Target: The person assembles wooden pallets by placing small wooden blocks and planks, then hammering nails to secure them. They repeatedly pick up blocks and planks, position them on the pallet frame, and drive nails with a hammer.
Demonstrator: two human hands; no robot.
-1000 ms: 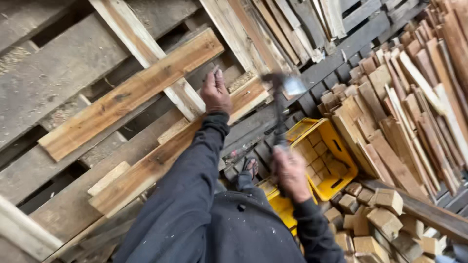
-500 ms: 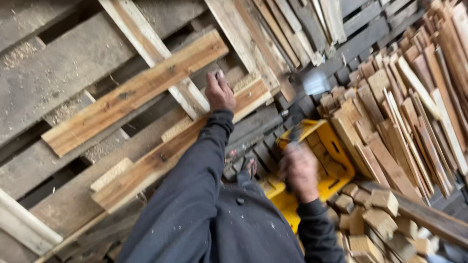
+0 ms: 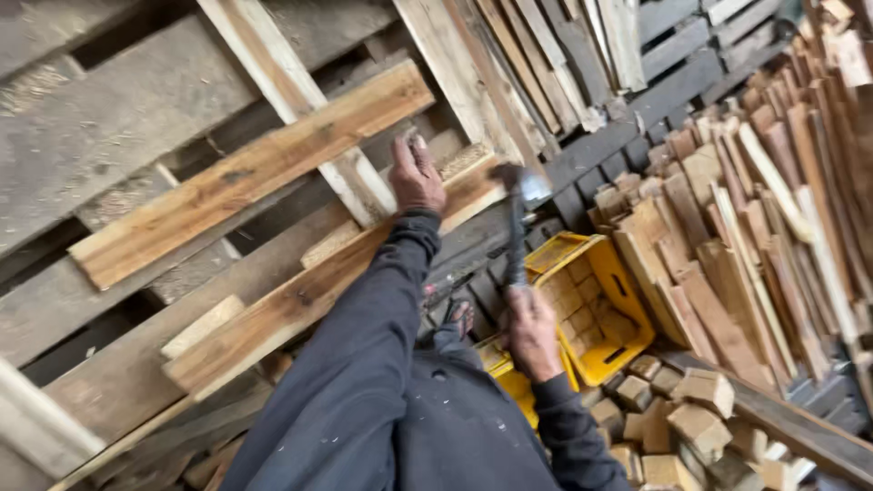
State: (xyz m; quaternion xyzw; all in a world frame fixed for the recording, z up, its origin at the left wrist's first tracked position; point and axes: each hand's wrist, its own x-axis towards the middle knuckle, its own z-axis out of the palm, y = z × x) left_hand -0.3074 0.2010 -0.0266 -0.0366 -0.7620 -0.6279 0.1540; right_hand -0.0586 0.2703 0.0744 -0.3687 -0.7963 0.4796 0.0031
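Two bare hands work over a stack of weathered pallets, seen from above and at a tilt. Farthest left, a pale loose board lies slantwise across the grey slats, and below it a longer plank runs up toward the middle. The left hand rests at the upper end of that plank, fingers curled down against the wood, the dark sleeve stretching back toward the camera. Just right of it, the right hand is closed in a fist around the handle of a hammer, whose blurred metal head is raised near the plank's end, close to the left hand. Behind the right hand sits a yellow plastic crate. Farther right, many short boards lean in a heap, with small wooden blocks piled below.
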